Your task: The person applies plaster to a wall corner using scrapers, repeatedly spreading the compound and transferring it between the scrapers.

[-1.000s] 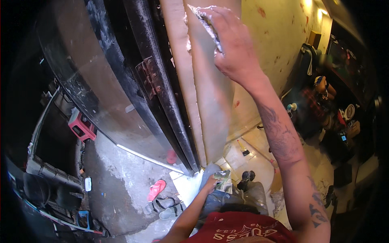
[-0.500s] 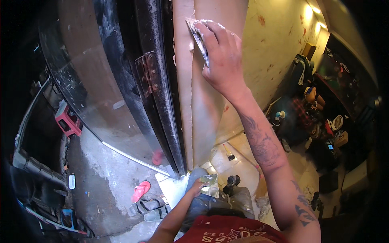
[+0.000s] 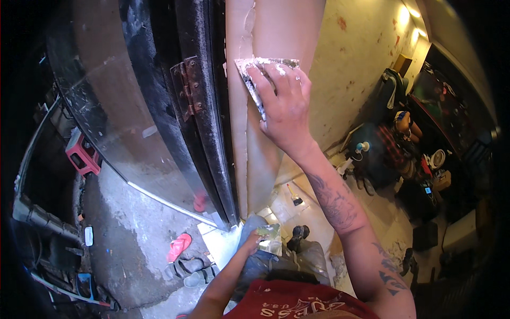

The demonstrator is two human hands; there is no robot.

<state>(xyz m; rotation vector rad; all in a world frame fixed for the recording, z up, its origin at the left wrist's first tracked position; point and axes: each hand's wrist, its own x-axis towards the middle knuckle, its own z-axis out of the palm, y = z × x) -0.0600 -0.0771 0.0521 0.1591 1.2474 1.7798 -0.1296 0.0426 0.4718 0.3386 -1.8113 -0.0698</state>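
Upper centre, the right grip (image 3: pixel 287 101) is curled tightly over a thin, straight-edged scraper (image 3: pixel 245 68), crusted white, against a smooth beige column (image 3: pixel 287 29). Lower centre, the left grip (image 3: pixel 248 245) pinches a smeared, flat, squarish plate (image 3: pixel 271 240).

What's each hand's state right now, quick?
Left hand: closed, holding a flat, smeared plate.
Right hand: closed, gripping a white-smeared flat blade at the pale wall edge.

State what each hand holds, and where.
Right hand: a white-smeared scraper, gripped across its face. Left hand: a smeared flat plate, by its left edge.
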